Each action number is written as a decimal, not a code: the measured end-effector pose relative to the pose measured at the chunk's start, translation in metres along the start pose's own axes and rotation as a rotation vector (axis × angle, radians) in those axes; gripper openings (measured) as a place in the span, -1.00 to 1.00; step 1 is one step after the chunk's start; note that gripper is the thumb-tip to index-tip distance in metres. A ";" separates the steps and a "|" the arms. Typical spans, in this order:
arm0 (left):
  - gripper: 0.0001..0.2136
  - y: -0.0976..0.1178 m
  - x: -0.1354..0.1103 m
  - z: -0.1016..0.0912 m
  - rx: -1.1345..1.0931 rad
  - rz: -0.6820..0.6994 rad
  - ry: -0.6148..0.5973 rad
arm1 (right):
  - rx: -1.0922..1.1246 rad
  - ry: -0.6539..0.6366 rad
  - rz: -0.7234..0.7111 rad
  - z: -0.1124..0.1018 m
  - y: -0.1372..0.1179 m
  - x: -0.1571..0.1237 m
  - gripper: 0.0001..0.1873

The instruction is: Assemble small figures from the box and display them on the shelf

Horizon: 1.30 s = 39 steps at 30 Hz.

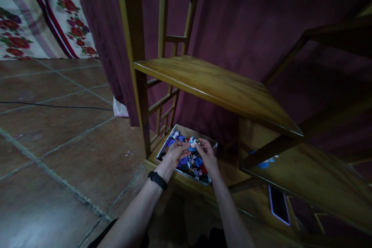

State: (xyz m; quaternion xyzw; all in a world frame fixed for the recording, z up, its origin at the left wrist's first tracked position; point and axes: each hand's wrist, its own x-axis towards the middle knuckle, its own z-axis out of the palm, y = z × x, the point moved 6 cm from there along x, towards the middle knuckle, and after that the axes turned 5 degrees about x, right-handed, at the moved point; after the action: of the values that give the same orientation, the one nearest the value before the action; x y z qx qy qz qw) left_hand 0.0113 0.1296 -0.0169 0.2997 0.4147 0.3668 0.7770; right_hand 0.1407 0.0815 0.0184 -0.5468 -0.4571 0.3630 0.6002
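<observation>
A small blue-and-white toy figurine [192,145] is held between both of my hands, just over an open cardboard box [190,130]. My left hand [178,154] has its fingers closed on the figurine's left side. From the right, my right hand [207,155] grips the same figurine with thumb and fingers. Below them, the box holds several small figurines [196,164] in blue, purple, black and red, partly hidden by my hands. The box rests on the low wooden shelf board. A black band [157,180] circles my left wrist.
A wooden shelf [203,79] juts out above the box, with an upright post [132,66] on the left. Farther right, another shelf board [308,166] bears a small blue object [264,163]. A phone [279,204] lies lower right. A dark cable [58,105] crosses the tiled floor.
</observation>
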 end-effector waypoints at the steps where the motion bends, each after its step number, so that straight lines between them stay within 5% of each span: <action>1: -0.87 -0.002 0.000 -0.001 -0.043 -0.033 0.005 | 0.011 0.004 0.023 0.000 0.003 0.000 -0.63; 9: -0.77 -0.001 -0.006 0.007 -0.055 -0.025 -0.012 | -0.036 0.056 0.063 -0.005 0.023 0.004 -0.72; 16: -0.89 0.003 -0.009 0.009 0.012 0.031 -0.001 | -0.003 0.092 0.138 -0.004 0.027 0.006 -0.69; 30: -0.91 -0.010 -0.008 0.005 -0.104 0.074 0.158 | 0.022 0.148 0.174 0.002 0.024 0.001 -0.69; 39: -0.95 -0.003 -0.008 0.008 -0.073 -0.009 -0.023 | 0.231 0.163 0.225 -0.002 0.027 -0.004 -0.63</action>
State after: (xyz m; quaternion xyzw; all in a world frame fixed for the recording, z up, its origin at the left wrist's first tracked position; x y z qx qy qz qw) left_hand 0.0155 0.1201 -0.0117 0.2736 0.3934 0.3748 0.7937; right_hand 0.1430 0.0811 -0.0092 -0.5497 -0.2981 0.4325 0.6496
